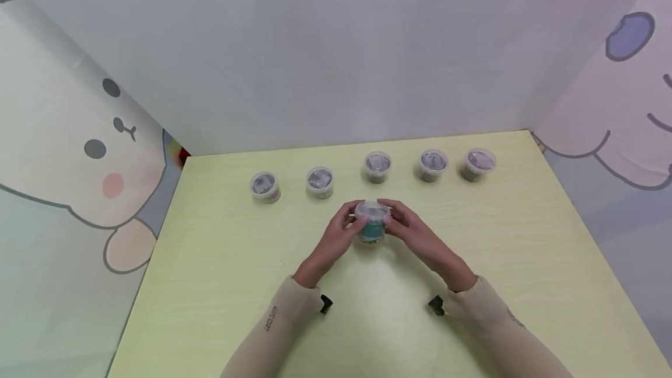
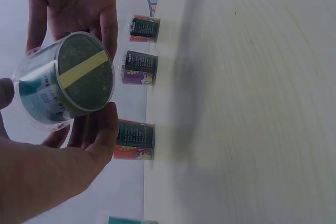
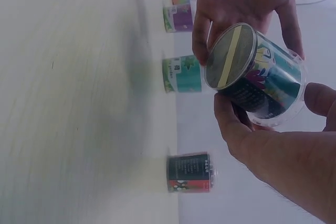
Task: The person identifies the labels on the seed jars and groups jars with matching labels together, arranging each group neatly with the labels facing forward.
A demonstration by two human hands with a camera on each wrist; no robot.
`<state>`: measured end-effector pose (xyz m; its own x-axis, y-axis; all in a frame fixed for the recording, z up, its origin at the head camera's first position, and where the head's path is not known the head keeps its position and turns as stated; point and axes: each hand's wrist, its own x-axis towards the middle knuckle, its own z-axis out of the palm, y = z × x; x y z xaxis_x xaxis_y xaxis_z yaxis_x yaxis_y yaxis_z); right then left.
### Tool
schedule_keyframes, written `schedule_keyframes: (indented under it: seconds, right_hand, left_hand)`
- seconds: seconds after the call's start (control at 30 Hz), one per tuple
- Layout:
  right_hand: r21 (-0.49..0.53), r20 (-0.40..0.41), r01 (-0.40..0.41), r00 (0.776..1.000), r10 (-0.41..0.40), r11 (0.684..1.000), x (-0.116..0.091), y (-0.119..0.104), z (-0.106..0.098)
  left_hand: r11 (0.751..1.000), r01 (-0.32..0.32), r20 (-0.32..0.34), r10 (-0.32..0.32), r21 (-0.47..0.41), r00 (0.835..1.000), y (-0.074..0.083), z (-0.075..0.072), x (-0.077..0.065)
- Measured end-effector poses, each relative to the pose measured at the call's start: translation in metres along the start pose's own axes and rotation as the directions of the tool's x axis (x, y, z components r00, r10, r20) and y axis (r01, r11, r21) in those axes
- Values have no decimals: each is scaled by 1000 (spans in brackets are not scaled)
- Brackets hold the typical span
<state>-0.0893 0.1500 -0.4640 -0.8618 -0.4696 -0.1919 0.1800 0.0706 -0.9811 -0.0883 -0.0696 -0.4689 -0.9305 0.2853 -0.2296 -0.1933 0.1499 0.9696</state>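
Note:
A clear plastic tub [image 1: 373, 228] with a teal printed label and a translucent lid is held up off the table between both hands. My left hand [image 1: 333, 241] grips its left side, thumb in front, and my right hand [image 1: 422, 239] grips its right side the same way. In the left wrist view the underside of the tub [image 2: 84, 72] shows, dark with a pale yellow strip across it. The right wrist view shows flower art and small print on the teal label [image 3: 273, 85]. Fingers behind the tub are partly hidden.
Several similar lidded tubs stand in a loose row at the back of the pale yellow table [image 1: 220, 284], among them a leftmost tub [image 1: 265, 187] and a rightmost tub [image 1: 479, 165]. Behind them rises a white wall panel [image 1: 336, 57]. Cartoon-printed sheets [image 1: 63, 133] flank the table.

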Motion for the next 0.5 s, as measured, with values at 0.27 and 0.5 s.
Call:
schedule_keyframes:
  seconds: [0.27,0.5]
  right_hand:
    - [-13,-60,8,998,-9,1000,1,-1,7]
    - [2,-105,0,994,0,1000,3,-1,15]
  left_hand:
    - [999,-34,-92,32,-20,995,-3,1,-2]
    - [999,-42,-176,35,-35,984,-2,3,-3]
